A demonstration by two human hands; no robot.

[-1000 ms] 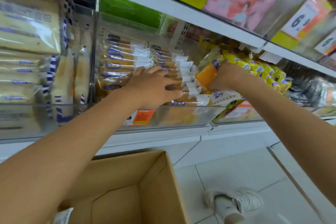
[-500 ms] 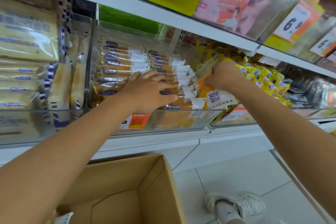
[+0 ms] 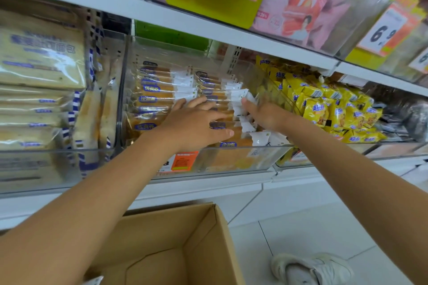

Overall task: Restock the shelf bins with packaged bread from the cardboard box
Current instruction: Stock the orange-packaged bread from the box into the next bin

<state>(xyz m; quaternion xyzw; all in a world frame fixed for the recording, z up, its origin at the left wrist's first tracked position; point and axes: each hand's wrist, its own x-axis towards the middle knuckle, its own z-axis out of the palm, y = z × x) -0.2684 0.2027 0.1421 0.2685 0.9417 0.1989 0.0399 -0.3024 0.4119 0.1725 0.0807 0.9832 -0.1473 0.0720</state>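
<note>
— Why are both hands in the clear bin (image 3: 231,159)?
— To press the bread packs (image 3: 166,90) flat so more fit, I think; the left hand (image 3: 196,122) lies spread on top, holding nothing; the right hand (image 3: 266,114) pushes the pack ends; its grip I cannot tell.
— And the cardboard box (image 3: 176,245)?
— Below the bin, open.

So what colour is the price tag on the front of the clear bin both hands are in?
Orange and white price tag, seen best in the head view.
</note>
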